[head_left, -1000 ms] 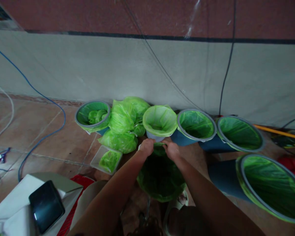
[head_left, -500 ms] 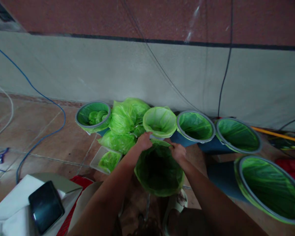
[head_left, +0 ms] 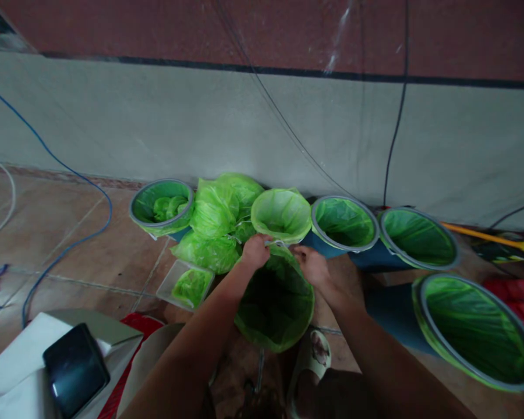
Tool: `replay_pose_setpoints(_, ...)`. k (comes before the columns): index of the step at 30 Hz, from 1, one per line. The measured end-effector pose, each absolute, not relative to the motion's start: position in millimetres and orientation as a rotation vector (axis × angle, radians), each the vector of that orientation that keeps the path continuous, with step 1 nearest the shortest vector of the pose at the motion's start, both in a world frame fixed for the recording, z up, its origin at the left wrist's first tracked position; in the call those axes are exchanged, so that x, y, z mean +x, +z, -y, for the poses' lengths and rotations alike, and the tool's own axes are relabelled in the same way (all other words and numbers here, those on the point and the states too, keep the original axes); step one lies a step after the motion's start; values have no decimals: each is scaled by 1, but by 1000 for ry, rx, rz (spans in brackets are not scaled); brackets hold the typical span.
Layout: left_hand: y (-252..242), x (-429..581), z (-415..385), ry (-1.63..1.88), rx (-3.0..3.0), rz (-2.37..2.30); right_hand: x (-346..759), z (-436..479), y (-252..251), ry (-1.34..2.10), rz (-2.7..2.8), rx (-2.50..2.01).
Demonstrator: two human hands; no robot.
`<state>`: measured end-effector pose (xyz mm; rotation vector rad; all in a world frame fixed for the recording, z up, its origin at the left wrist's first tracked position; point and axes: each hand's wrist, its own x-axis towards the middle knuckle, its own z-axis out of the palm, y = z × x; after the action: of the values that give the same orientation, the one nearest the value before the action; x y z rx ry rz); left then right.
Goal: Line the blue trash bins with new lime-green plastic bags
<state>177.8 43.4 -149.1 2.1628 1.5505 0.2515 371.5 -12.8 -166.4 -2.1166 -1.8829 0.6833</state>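
A bin lined with a dark green plastic bag [head_left: 275,299] stands right in front of me on the tiled floor. My left hand [head_left: 255,251] is closed on the bag's far rim. My right hand [head_left: 312,265] pinches the same rim a little to the right. Just beyond my hands sits a bin with a pale green liner [head_left: 281,214], without a grey ring.
Several blue bins with grey rings and green liners [head_left: 344,223] line the grey wall, one at right [head_left: 474,329] close by. Filled green bags [head_left: 216,218] lie at left beside a clear tray [head_left: 184,284]. A dark device [head_left: 75,368] lies on white boxes. Cables cross the floor.
My hands first spread apart along the bag's rim, then came closer again and shifted slightly left. The bag's mouth has changed shape under them.
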Motion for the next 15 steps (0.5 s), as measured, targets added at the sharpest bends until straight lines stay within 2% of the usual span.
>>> replay_pose_setpoints(5,-160,179,-39,136,2274,-1443,348,6,-172,642,1962,-2088)
replay_pose_setpoints(15,-171,175,-38,-127,2228,-1553,345,5,-187,685,2002,-2284)
